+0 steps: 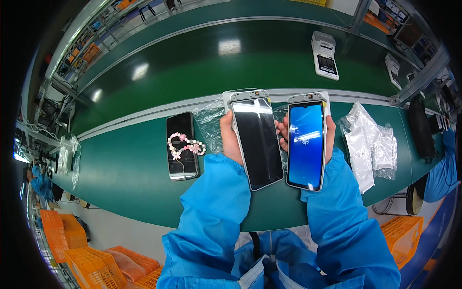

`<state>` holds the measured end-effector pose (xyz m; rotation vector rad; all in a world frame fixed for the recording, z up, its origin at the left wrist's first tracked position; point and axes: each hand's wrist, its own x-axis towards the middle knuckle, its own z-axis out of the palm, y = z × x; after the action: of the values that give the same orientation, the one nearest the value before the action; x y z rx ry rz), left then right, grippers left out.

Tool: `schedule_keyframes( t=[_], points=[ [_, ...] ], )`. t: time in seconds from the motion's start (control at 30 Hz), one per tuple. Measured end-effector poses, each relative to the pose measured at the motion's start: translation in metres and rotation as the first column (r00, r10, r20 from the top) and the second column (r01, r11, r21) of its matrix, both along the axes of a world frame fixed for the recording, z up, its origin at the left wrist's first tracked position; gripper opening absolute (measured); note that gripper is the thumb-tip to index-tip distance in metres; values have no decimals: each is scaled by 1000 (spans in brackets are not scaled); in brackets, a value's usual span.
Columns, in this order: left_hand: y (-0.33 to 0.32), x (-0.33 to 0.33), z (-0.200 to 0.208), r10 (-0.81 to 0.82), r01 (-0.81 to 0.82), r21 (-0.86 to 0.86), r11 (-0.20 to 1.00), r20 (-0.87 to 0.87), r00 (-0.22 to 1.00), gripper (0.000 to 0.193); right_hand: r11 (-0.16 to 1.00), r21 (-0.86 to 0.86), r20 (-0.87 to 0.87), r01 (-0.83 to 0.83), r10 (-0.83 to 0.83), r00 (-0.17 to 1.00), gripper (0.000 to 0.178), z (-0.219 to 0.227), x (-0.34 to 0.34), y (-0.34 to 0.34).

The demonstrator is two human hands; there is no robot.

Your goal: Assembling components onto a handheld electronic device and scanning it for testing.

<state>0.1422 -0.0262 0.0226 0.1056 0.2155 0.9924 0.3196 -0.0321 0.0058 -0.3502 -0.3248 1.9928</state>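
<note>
My left hand (231, 139) is closed around a white handheld payment terminal (260, 144) with a dark, glossy screen. Close beside it, my right hand (330, 137) grips a second white handheld terminal (306, 144), whose screen glows blue with a small emblem in the middle. Both devices are held upright over the green table (130, 159), their tops pointing away from me. To the left of my left hand lies a black smartphone (185, 166) with a beaded strap (179, 139) across it. Crumpled clear plastic bags (208, 123) lie behind the left terminal.
Clear and white plastic bags (361, 144) lie at the right. Beyond the metal rail, a green conveyor belt (183, 58) carries a white terminal (326, 58) and another terminal (392, 71). Orange crates (91, 265) stand at lower left, and an orange crate (403, 236) at lower right.
</note>
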Motion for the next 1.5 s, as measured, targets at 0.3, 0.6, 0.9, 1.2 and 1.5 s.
schedule_keyframes(
  t=[0.3, 0.6, 0.9, 1.2, 1.5],
  points=[
    [-1, -5, -1, -12, 17, -48, 999, 101, 995, 84, 994, -104, 11, 46, -45, 999, 79, 2, -3, 0],
    [-3, 0, 6, 6, 8, -113, 994, 131, 991, 84, 994, -100, 0, 40, -40, 999, 77, 1, -2, 0],
    [-5, 2, 12, -11, 35, -165, 986, 140, 990, 85, 995, -96, -10, 32, -33, 999, 75, -1, -1, 1],
    [-3, 3, 8, 5, 12, -165, 986, 97, 995, 84, 996, -83, -12, 37, -38, 999, 74, -1, -2, 0],
    [-2, -4, -3, 22, -22, -80, 997, -6, 1000, 87, 997, -77, -33, 12, -14, 999, 79, -1, -6, -1]
  ],
)
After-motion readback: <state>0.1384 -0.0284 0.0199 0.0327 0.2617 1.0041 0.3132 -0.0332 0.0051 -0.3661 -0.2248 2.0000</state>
